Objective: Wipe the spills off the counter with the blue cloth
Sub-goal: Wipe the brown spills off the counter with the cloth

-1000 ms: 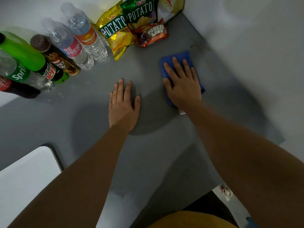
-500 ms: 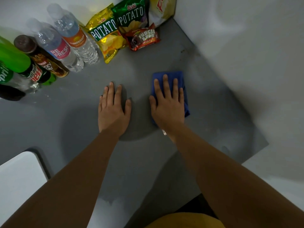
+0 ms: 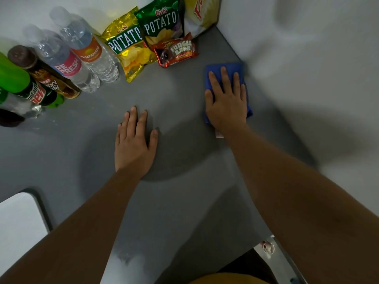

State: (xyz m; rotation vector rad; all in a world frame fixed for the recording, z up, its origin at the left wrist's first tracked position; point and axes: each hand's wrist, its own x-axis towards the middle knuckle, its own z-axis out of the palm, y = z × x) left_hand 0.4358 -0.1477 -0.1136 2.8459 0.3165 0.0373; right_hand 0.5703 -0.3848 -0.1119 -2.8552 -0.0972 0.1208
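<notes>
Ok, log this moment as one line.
phase: wiping | right hand: flat on blue cloth | left hand: flat on counter | cloth: near wall

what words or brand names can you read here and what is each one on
"Oishi POTATO": yellow chip bag
"Oishi POTATO": green chip bag
"FUDGEE BARR": red snack pack
"REFRESH": pink-label water bottle
"TUMPANADA", uncertain: orange-label water bottle
Dark bottles' labels, pale bag: partly cut off, unreadable

The room is rather dim, and the light seems to come from above and behind the person. A round soft shadow lies on the flat grey matte counter point(image 3: 176, 95), darkest near its middle. Toward the picture edges around this counter, lines bend and the details become blurred.
</notes>
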